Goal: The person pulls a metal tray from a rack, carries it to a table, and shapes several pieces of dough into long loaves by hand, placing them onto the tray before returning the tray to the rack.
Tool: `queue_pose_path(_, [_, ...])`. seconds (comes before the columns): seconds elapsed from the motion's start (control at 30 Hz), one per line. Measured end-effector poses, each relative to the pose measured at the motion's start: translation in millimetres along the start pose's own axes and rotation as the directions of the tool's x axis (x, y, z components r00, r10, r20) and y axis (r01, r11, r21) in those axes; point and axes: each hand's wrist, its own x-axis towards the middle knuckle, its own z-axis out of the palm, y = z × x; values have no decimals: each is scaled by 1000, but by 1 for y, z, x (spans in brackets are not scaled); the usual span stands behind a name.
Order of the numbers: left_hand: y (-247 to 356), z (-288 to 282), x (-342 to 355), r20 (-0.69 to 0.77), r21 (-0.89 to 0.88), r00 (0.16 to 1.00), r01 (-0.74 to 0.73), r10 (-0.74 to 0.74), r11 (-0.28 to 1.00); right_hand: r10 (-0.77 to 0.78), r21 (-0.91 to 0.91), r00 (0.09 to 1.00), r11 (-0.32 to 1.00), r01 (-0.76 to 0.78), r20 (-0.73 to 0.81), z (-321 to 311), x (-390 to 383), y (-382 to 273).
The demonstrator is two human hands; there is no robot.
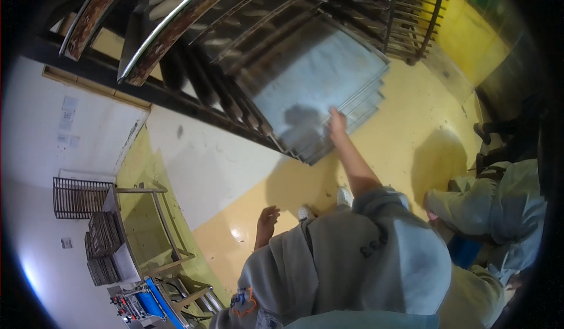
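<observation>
Much open room across the yellow floor (223, 226), from the feet out to the right, and over a whitish patch (217, 176) to the left. Across the top of the view, a large dark rack (167, 35), with bent-looking rails at its left and pale, long pieces (167, 4) on some levels. Close on the right, another person (520, 211) in grey, narrowing the room beside the right elbow. Far left, well apart, a table (126, 258) with stacked dark slabs (104, 235) along its edge. At the centre, by the rack's open side, a flat metal tray (311, 70), uppermost over several stepped tray edges (361, 114), with its lower corner jutting over the floor. Reaching forward to the lower right rim, the right forearm (358, 167), bare below a grey sleeve (382, 198). Right hand (336, 123) closed on that rim, fingers partly hidden. Left hand (268, 218) low near the body, loosely half-curled, unclosed, apart from the tray.
</observation>
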Motion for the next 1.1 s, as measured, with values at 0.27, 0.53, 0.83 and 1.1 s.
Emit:
queue_pose_path(0.27, [65, 37, 84, 197, -20, 976, -86, 88, 996, -87, 245, 996, 966, 83, 2, -96, -107, -10])
queue_pose_path(0.53, [87, 84, 135, 482, -604, 859, 470, -175, 643, -195, 142, 897, 952, 269, -396, -206, -235, 2])
queue_pose_path(0.83, [70, 74, 150, 829, -421, 554, 704, -71, 572, -447, -123, 751, 886, 448, -486, -129, -413, 0])
queue_pose_path(1.1, [125, 110, 162, 964, -242, 266, 846, 17, 476, -718, -520, 291, 672, 528, -632, -18, -495, 24])
